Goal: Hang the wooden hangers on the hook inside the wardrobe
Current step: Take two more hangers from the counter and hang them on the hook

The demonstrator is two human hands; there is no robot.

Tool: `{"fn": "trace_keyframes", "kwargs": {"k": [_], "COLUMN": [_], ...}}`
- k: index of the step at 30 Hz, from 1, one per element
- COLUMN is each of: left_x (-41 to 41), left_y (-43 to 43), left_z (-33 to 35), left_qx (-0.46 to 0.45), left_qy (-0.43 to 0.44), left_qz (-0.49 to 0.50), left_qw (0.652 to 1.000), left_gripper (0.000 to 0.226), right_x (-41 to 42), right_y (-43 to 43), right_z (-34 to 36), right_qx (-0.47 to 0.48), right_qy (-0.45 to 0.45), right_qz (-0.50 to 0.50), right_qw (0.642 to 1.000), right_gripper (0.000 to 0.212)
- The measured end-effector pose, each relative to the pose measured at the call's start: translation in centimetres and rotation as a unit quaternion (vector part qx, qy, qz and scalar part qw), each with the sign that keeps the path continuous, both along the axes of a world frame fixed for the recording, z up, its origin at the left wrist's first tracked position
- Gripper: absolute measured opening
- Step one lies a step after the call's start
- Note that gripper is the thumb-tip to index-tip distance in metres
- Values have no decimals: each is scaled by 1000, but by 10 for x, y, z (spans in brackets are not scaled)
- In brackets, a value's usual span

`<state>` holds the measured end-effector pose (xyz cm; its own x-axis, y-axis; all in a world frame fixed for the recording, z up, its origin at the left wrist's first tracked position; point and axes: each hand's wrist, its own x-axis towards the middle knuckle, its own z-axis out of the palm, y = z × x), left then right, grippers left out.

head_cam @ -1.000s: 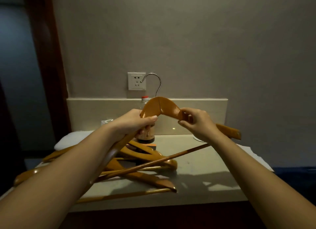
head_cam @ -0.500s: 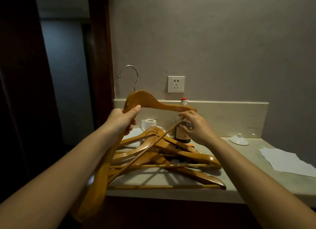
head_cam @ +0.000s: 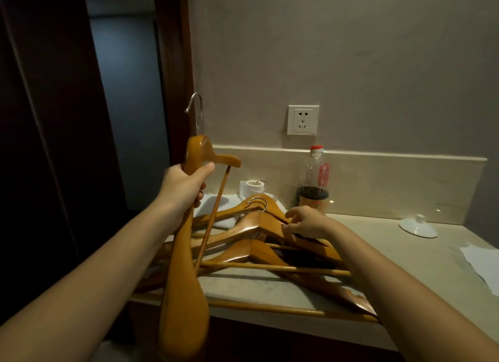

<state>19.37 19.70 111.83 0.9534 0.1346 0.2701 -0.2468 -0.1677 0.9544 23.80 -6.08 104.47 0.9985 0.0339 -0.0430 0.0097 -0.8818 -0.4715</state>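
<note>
While left hand (head_cam: 183, 184) grips hanger (head_cam: 185, 267), bottle (head_cam: 314, 184), lid (head_cam: 418, 227)

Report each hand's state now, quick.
Left hand: closed around the neck of a wooden hanger, held upright.
Right hand: fingertips at the top hanger in the pile; whether it grips cannot be told.
</note>
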Motion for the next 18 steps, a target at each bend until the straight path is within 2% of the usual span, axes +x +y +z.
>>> {"fn": "trace_keyframes", "kwargs": {"k": [4,10,12,15,18], "left_x": [0,-1,-3,-6,-9], "left_y": [3,4,4,6,10], "left_z": [-8,-17,-20,-20,-18], "left_qx": [-3,25,36,32,15], "left_qy": [-11,-34,-41,-47,-45], "left_qz": [27,52,59,72,87], "left_qw": [1000,998,997,996,995], "left_gripper": [21,24,25,23,22], "right_x": [18,33,35,38,40], "right_y": [9,16,13,9,6], "right_z": [-10,-27,-29,-32,-29], "right_qx": [-3,2,31,77,85], "right_qy": [40,35,34,32,4], "right_qz": [26,60,61,73,66], "right_qw": [999,998,997,994,994], "right_gripper": [52,48,41,13,14]}}
